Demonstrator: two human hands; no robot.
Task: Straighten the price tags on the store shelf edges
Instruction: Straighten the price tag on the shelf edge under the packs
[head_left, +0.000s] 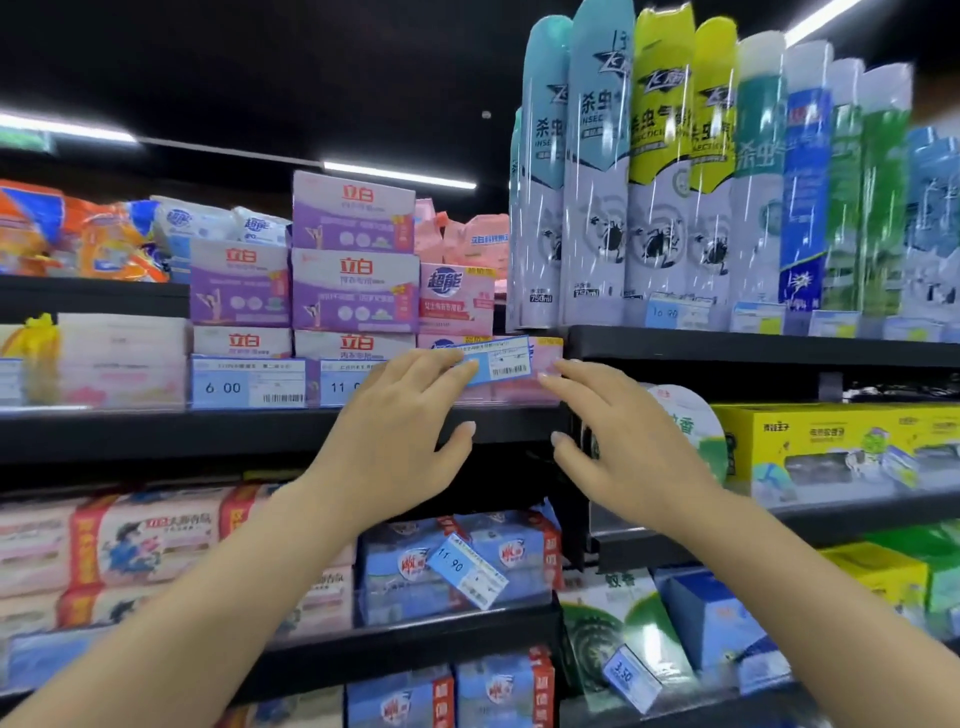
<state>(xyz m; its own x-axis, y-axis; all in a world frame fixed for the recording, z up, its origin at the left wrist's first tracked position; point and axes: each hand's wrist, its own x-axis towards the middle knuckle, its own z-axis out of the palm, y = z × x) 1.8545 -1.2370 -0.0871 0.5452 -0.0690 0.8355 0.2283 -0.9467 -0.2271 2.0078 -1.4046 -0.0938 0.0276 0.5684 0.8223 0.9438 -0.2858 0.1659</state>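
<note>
- Item: blue-and-white price tag (496, 359), paper card with a barcode at its right end and small print along the top; the price figure is hidden behind the fingers.
- Location: front lip of the middle shelf (208, 431), before the pink soap boxes (457, 301), at the right end of that shelf run.
- Condition: tilted, right end riding higher than the left; not square with its neighbours, the 6.00 tag (248, 382) and the 11-something tag (343, 382), both of which sit level.
- Left hand (400, 441): fingers laid over the tag's left part, apparently pinching or pressing it; the thumb hangs free below the shelf edge.
- Right hand (623, 441): loose and spread, fingertips just beside the tag's right end; whether they touch it cannot be told.
- Step in hand, as judged: levelling this tag.
- Method advised: steady the left end, press the raised right corner down until the top edge runs parallel with the shelf lip, and match the height of the neighbouring tags.
- Caution: paper stock, likely to crease if forced.
- Outstanding: an 11.90 tag (467, 569) on the shelf below and a 3.50 tag (631, 678) lower right both hang askew.
</note>
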